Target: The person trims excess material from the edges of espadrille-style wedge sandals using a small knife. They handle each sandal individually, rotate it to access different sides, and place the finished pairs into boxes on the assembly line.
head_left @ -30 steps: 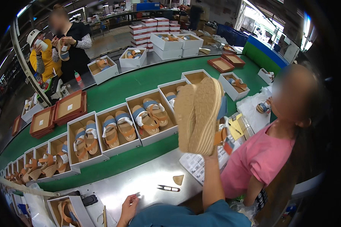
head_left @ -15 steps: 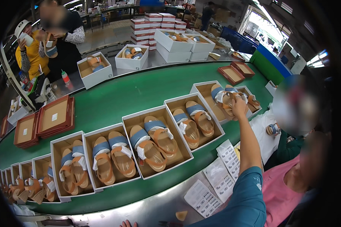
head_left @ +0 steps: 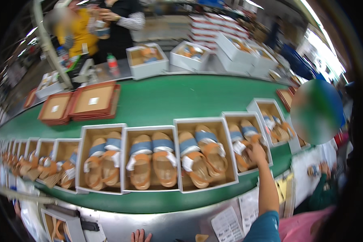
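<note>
My right hand (head_left: 256, 153) reaches into a white shoebox (head_left: 247, 114) on the green belt. Its bent fingers close around the tan strap of a sandal (head_left: 241, 157), though blur softens the grip. Both sandals in that box are tan with a blue front band and white paper tucked under the straps. My left hand (head_left: 140, 236) rests at the lower edge on the metal bench; only its spread fingers show, holding nothing. Another open shoebox (head_left: 206, 119) with a similar pair stands just left of my right hand.
Open shoeboxes line the green belt (head_left: 181, 95). Stacked red-brown lids (head_left: 93, 103) lie at the far left. Label sheets (head_left: 227, 225) and a tan scrap (head_left: 201, 238) lie on the metal bench (head_left: 169, 220). Two people stand across the belt; others are at right.
The view has turned left, so the scene sits further right. My right hand has left the sandals in the farther box and moved to the neighbouring box on its left.
</note>
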`<state>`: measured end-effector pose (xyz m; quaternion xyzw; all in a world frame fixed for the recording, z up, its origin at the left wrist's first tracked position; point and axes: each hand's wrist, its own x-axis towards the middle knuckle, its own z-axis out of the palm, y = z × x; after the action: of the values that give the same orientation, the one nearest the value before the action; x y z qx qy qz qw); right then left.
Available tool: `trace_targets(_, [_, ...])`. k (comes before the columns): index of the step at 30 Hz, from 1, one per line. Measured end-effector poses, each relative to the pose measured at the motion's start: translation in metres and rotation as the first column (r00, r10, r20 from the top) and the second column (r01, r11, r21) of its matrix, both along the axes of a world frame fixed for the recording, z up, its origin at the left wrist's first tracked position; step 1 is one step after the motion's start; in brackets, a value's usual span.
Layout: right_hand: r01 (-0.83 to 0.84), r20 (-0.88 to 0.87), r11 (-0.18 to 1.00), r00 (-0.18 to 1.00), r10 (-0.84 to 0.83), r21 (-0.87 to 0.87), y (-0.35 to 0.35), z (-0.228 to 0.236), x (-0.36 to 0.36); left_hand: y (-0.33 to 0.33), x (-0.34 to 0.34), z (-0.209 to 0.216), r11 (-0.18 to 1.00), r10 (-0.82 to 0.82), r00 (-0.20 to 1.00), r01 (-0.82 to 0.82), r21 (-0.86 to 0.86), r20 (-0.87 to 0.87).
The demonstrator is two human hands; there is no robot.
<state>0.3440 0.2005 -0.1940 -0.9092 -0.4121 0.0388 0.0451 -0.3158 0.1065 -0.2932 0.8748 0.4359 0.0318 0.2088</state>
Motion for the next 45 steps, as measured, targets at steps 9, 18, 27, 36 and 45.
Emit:
trace_targets(9, [0.156,0.072,0.944,0.980,-0.185,0.292,-0.006,0.075,-0.031,-0.014,-0.024,-0.032,0.999,-0.021,0.997,0.017,0.052,0.078])
trace_targets(18, [-0.006,-0.047,0.847,0.998,0.036,0.532,-0.089,0.185,-0.222,-0.011,-0.034,-0.011,0.999,-0.030,0.987,0.027,0.025,0.156])
trace_targets(27, [-0.139,-0.404,0.849,0.832,0.379,0.510,-0.120,0.097,-0.458,-0.018,-0.026,0.080,0.939,0.072,0.620,0.223,-0.263,0.781])
trace_targets(36, [-0.491,-0.412,0.768,0.652,0.637,0.410,-0.145,0.028,-0.572,-0.043,-0.110,0.009,0.649,0.594,0.523,0.137,-0.748,0.611])
trace_targets(45, [-0.280,-0.707,0.898,0.554,0.439,0.338,-0.216,-0.021,-0.517,-0.038,-0.097,-0.021,0.690,0.696,0.377,-0.113,-0.715,0.611])
